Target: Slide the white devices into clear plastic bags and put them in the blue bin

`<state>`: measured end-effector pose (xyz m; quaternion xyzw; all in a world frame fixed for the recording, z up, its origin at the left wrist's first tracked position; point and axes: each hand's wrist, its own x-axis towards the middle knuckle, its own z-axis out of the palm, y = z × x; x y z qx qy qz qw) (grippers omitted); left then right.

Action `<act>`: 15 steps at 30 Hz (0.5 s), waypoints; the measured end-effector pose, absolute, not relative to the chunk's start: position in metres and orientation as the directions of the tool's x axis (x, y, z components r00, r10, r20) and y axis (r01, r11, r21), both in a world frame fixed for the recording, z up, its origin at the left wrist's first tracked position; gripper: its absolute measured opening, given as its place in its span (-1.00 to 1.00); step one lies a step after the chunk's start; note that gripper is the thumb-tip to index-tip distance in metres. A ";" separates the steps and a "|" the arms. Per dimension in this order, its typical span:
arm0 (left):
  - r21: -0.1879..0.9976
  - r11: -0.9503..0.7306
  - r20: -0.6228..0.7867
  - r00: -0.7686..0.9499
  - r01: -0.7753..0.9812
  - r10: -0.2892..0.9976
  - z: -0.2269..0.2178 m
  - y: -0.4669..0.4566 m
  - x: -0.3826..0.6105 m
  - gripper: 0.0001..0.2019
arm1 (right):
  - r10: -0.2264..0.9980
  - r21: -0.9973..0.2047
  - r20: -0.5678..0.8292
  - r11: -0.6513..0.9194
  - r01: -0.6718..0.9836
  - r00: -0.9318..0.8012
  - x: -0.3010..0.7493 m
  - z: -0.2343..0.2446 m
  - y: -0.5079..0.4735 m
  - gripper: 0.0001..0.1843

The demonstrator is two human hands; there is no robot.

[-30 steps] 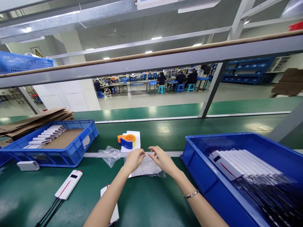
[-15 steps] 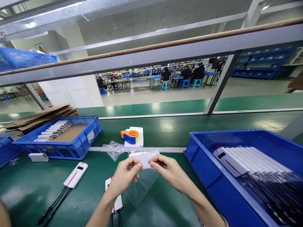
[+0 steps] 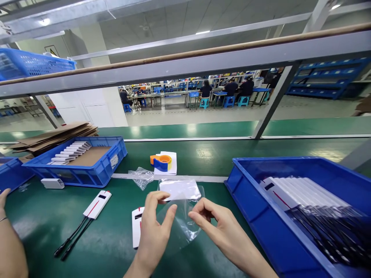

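A clear plastic bag (image 3: 185, 226) hangs between my two hands over the green bench. My right hand (image 3: 218, 226) pinches its right edge between thumb and fingers. My left hand (image 3: 156, 227) is open at the bag's left side, thumb and fingers spread apart. Just beyond them lies a flat white stack (image 3: 179, 190) in clear film; whether it is paper or more bags I cannot tell. Partly behind my left hand is a white device (image 3: 136, 227) with a red mark. Another white device (image 3: 97, 204) with two black cables lies farther left.
A large blue bin (image 3: 252, 216) at right holds several bagged devices. A blue tray (image 3: 95, 175) with white casings stands at left, with a small white casing (image 3: 52, 183) before it. Beyond my hands are an orange-blue tape dispenser (image 3: 162, 162) and crumpled film (image 3: 141, 177). Another person's arm (image 3: 10, 239) enters at left.
My left fingers have spread apart from their earlier pinch. Both hands have come slightly nearer, with the bag drawn off the white stack. Another person's hand has come into view at left.
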<state>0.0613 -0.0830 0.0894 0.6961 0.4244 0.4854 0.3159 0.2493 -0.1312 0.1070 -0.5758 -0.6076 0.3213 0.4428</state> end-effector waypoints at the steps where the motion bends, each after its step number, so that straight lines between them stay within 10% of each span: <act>1: 0.780 -0.521 0.523 0.097 0.346 0.847 0.087 -0.087 0.062 -0.90 | 0.984 -0.897 0.166 0.123 0.425 0.066 0.248 0.107 -0.132 -0.63; 4: 0.658 -0.626 0.635 0.137 0.419 0.760 0.085 -0.094 0.065 -0.90 | 0.989 -0.887 0.140 0.104 0.449 0.046 0.243 0.105 -0.136 -0.67; 15: 0.851 -0.485 0.365 0.437 0.202 0.822 0.083 -0.094 0.069 -0.82 | 0.993 -0.941 0.016 0.054 0.334 -0.116 0.248 0.093 -0.137 -0.63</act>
